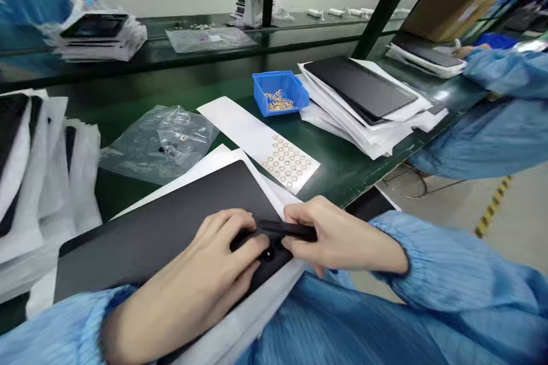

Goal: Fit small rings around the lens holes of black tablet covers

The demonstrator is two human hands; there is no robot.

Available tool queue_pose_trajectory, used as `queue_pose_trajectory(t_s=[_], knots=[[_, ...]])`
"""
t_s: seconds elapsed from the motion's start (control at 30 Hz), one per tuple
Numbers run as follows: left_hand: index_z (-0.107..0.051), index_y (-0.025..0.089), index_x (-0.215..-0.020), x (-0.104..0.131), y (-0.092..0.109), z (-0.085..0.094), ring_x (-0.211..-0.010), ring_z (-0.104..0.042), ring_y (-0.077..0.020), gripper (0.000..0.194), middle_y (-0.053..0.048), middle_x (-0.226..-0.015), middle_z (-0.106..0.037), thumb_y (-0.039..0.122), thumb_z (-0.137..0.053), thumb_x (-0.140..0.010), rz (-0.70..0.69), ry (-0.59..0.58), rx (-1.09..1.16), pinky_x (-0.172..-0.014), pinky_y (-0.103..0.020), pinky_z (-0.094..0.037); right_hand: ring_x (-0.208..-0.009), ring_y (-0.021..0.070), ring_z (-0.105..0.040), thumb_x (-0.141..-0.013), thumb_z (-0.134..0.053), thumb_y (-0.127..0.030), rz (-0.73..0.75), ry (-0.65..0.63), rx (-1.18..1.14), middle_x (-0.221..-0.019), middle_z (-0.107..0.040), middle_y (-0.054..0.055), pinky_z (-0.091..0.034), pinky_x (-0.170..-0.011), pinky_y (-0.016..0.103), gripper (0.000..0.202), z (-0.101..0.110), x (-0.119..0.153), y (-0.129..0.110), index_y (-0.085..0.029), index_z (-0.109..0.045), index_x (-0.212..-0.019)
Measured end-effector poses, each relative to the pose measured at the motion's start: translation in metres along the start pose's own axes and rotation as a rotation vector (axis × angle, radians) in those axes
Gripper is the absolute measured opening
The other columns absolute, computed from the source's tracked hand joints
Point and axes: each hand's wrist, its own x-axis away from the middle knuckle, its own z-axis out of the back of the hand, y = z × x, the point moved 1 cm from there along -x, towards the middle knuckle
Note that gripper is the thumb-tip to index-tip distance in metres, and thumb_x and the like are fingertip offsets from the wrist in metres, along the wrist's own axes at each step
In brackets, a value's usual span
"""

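A dark flat panel (171, 222) lies on white sheets in front of me. My left hand (214, 268) rests on its right end, thumb and fingers bent around a small dark part at the panel's corner; what the fingertips touch is partly hidden. My right hand (329, 234) pinches a black pen-like tool (282, 228) over the same corner. Close to both hands is a round black lens-like spot (268, 254). Behind the panel, a white strip (257, 137) carries rows of small gold rings (289, 162).
A blue bin (280, 94) holds more rings. Stacked panels and white sheets (368, 97) stand at the right, wrapped panels (47, 171) at the left. A clear plastic bag (160, 145) lies behind the panel. Other people's blue sleeves (509, 74) show at the far right.
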Motion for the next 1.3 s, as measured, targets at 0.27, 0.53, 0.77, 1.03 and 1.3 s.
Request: queue_pose_trajectory(t_s=[0.27,0.53,0.77,1.03,1.3], knots=[[-0.054,0.032,-0.126,0.010,-0.003,-0.019,-0.115,-0.042,-0.0288,0.051,-0.009,-0.119,-0.047,0.004,-0.039,-0.087,0.021,0.063,-0.101,-0.086,-0.043,-0.050,-0.048,0.0101,-0.056,-0.092,-0.045,-0.059,0.367,0.516,-0.333,-0.059,-0.061,0.003,-0.046,-0.046,0.022,0.054,0.010,0.007,0.022,-0.016,-0.062,-0.064],[-0.061,0.031,-0.121,0.005,-0.003,-0.013,-0.111,-0.053,-0.0264,0.048,-0.007,-0.107,-0.061,0.009,-0.038,-0.085,0.003,0.116,-0.093,-0.082,-0.037,-0.051,-0.070,0.0161,-0.067,-0.082,-0.068,-0.051,0.425,0.400,-0.390,-0.077,-0.064,0.004,-0.057,-0.063,0.026,0.034,-0.005,0.008,0.026,-0.017,-0.061,-0.082],[-0.062,0.029,-0.122,0.004,0.000,-0.008,-0.107,-0.059,-0.0269,0.050,-0.008,-0.104,-0.065,0.008,-0.038,-0.085,0.014,0.140,-0.109,-0.075,-0.034,-0.056,-0.067,0.0146,-0.066,-0.086,-0.068,-0.032,0.465,0.488,-0.357,-0.077,-0.065,0.002,-0.057,-0.059,0.026,0.015,-0.010,0.008,0.031,-0.020,-0.059,-0.082],[-0.062,0.030,-0.124,0.002,0.000,-0.002,-0.103,-0.062,-0.0258,0.051,-0.006,-0.103,-0.068,0.007,-0.040,-0.084,-0.009,0.061,-0.099,-0.074,-0.033,-0.056,-0.067,0.0142,-0.064,-0.088,-0.065,-0.028,0.488,0.487,-0.311,-0.078,-0.064,0.002,-0.055,-0.057,0.026,0.012,-0.012,0.008,0.030,-0.020,-0.057,-0.083],[-0.056,0.030,-0.131,0.004,0.000,-0.003,-0.114,-0.056,-0.0267,0.052,-0.007,-0.111,-0.064,0.011,-0.044,-0.085,0.009,0.015,-0.101,-0.081,-0.033,-0.054,-0.064,0.0142,-0.063,-0.088,-0.065,-0.028,0.473,0.496,-0.315,-0.077,-0.063,0.002,-0.054,-0.054,0.026,0.012,-0.012,0.007,0.030,-0.020,-0.057,-0.083]])
